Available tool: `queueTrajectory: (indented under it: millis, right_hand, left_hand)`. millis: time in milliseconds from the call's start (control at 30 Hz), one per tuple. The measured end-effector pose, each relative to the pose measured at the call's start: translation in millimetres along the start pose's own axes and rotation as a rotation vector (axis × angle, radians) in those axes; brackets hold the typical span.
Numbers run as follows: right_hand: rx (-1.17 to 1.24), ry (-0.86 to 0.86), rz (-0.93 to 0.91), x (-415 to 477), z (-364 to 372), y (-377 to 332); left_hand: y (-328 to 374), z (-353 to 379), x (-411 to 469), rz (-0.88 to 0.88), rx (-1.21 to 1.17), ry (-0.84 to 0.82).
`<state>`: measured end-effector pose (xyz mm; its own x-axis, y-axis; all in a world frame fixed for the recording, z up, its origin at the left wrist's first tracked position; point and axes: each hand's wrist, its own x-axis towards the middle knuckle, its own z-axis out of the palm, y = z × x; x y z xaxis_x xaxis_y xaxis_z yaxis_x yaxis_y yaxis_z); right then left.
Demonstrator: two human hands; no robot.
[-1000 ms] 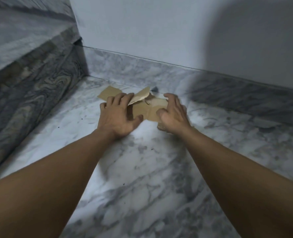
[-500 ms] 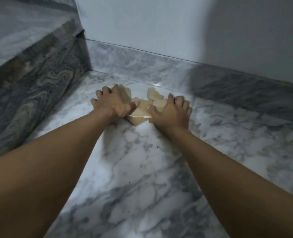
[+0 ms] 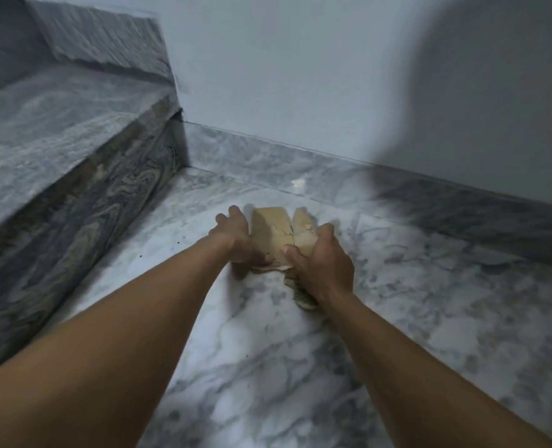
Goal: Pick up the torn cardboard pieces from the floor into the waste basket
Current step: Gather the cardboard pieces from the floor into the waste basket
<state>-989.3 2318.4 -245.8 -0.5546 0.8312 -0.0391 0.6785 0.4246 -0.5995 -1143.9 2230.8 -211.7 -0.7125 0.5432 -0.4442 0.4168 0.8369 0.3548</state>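
Note:
Several torn tan cardboard pieces [image 3: 274,231] are bunched into one stack, tilted up off the white marble floor [image 3: 268,367]. My left hand [image 3: 235,237] presses against the stack's left side, fingers curled around it. My right hand [image 3: 323,263] clasps the right side, thumb across the front, with a ragged piece [image 3: 302,300] hanging below the wrist. The waste basket is not in view.
A grey marble stair step [image 3: 74,156] rises on the left. A white wall with a marble skirting [image 3: 397,182] runs across the back. A small pale scrap [image 3: 298,183] lies by the skirting. My shadow falls on the wall at right.
The pieces lay spread flat a second ago. Both hands have pushed them together into a stack and tipped it up between the palms. The view has tilted up.

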Motion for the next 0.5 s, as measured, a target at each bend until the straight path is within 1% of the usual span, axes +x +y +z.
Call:
queueTrajectory:
  millis: [67, 200, 267, 433, 500]
  right_hand:
    - [0.023, -0.018, 0.016, 2.2, -5.0, 1.4]
    - [-0.044, -0.1, -0.02, 13.2, -10.9, 3.4]
    - [-0.021, -0.108, -0.049, 12.4, -11.2, 6.2]
    - [0.094, -0.107, -0.025, 5.6, -14.6, 14.5]
    - [0.179, -0.095, 0.005, 1.0, -15.2, 17.9]
  left_hand:
    - [4.9, -2.7, 4.0, 0.038, 0.003, -0.044]
    - [14.6, -13.0, 16.0, 0.106, 0.181, -0.112]
    - [17.2, -16.2, 16.5, 0.124, 0.218, -0.141]
    - [17.9, -16.6, 4.4, 0.177, 0.169, -0.138]
    - [15.4, -11.1, -0.4, 0.203, 0.097, -0.162]
